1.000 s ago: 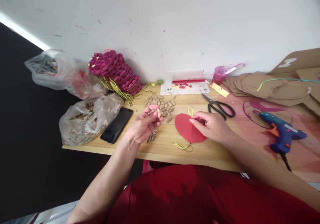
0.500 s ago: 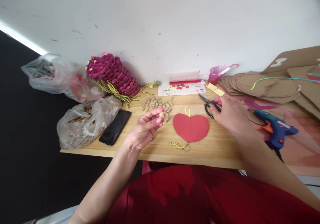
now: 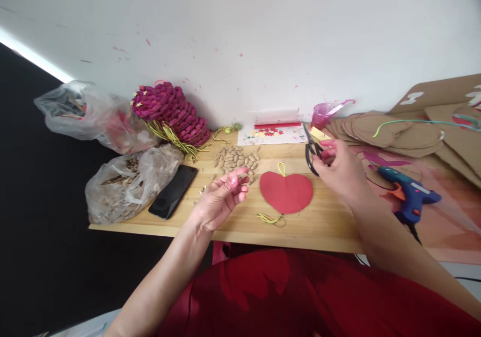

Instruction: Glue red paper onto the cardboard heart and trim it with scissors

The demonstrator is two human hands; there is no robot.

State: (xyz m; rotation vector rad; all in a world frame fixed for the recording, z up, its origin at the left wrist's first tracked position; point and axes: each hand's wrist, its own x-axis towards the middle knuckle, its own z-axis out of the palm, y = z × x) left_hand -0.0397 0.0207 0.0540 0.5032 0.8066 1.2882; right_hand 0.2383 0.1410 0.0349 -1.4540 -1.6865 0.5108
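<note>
My right hand [image 3: 340,169] grips a pair of scissors [image 3: 311,149] by the black handles, the blades pointing up and away, lifted near the back of the table. Thumb and fingers of my left hand [image 3: 221,194] are pinched around a peanut [image 3: 243,175], mostly hidden by the fingertips. Just beyond that hand lies a loose pile of peanuts [image 3: 235,157]. A red apple-shaped or heart-shaped piece [image 3: 286,193] with a yellow loop on top lies flat between my hands. Below it is a small bundle of yellow-green cord [image 3: 267,219].
A black phone [image 3: 173,192] and plastic bags [image 3: 130,189] sit at left, beside a magenta peanut-covered bundle [image 3: 171,111]. Star cutouts lie on white paper [image 3: 246,137]. To the right are a blue glue gun [image 3: 415,194], cardboard shapes [image 3: 379,126] and a pink cup [image 3: 320,114].
My right hand has raised the scissors off the table, and the blades now point more upward. My left hand has turned slightly, hiding more of the peanut.
</note>
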